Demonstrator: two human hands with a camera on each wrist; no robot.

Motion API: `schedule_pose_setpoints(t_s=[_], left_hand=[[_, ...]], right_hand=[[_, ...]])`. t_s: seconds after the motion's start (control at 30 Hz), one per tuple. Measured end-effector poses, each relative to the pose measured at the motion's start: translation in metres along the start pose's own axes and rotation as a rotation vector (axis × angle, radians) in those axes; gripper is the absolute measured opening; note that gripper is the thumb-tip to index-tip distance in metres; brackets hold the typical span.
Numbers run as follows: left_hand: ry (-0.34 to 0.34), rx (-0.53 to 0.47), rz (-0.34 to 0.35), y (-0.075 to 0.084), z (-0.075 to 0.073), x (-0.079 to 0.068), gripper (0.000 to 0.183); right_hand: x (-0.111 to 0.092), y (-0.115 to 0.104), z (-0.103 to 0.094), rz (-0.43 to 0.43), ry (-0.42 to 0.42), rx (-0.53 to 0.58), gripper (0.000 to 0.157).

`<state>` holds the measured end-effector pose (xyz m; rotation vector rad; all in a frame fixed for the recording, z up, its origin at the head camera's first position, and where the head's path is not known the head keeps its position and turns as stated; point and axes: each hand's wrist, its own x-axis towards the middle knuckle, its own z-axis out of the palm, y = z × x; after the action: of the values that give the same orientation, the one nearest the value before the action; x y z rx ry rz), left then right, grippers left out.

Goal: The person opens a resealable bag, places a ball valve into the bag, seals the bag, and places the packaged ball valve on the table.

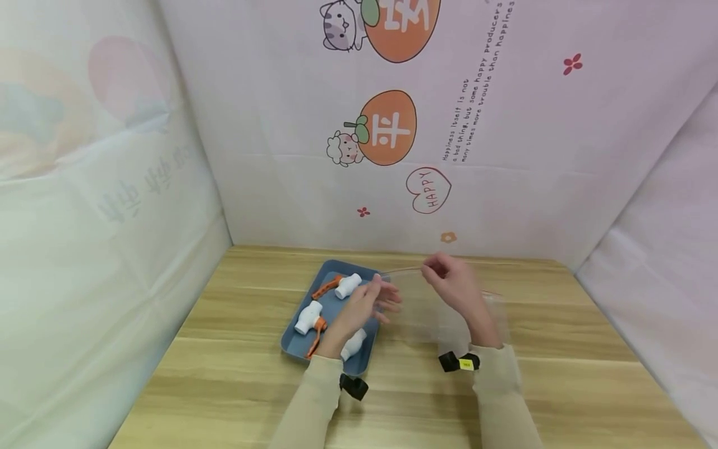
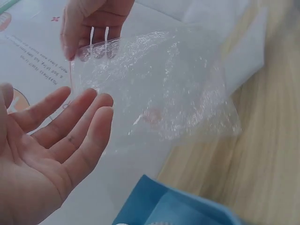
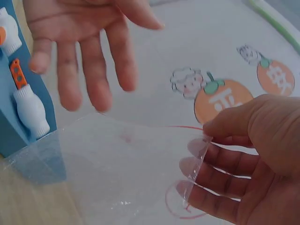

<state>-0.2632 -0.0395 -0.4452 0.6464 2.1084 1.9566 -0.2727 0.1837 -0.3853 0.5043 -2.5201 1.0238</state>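
From here I see the right hand (image 1: 455, 285) pinching a clear, thin, red-edged plastic bag (image 2: 164, 93) just right of the wide-spread left hand (image 1: 361, 304), red edge (image 1: 402, 270) running left-right, long axis unclear.

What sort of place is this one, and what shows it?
Probably a small enclosed tabletop workspace, though its purpose is uncertain. White printed sheets surround a wood-grain table on three sides, and a blue tray of white valves sits on it.
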Motion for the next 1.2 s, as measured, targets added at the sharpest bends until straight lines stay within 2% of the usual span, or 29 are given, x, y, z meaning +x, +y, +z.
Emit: schedule_pose_setpoints(t_s=[0.17,0.33,0.53,0.6,0.77,0.93,1.2], left_hand=[[0.073,-0.008,-0.002,0.008,-0.007,0.0,0.062],[0.118,0.045,-0.06,0.015,-0.012,-0.006,0.07],[0.175,-0.063,-0.109,0.024,-0.017,-0.012,0.079],[0.178,-0.082,-0.114,0.025,-0.018,-0.012,0.079],[0.176,-0.052,-0.134,0.03,-0.022,-0.012,0.074],[0.164,-0.029,-0.17,0.032,-0.024,-0.015,0.06],[0.126,-0.015,-0.145,0.029,-0.022,-0.015,0.049]], right_hand=[[-0.005,-0.02,0.007,-0.121,-0.038,0.026,0.005],[-0.011,-0.038,0.016,-0.213,-0.067,0.032,0.004],[-0.014,-0.053,0.023,-0.375,-0.126,0.044,0.006],[-0.015,-0.056,0.024,-0.412,-0.139,0.05,0.007],[-0.016,-0.06,0.023,-0.486,-0.12,0.039,0.01],[-0.018,-0.064,0.021,-0.534,-0.139,-0.002,0.01],[-0.021,-0.069,0.02,-0.588,-0.132,-0.078,0.011]])
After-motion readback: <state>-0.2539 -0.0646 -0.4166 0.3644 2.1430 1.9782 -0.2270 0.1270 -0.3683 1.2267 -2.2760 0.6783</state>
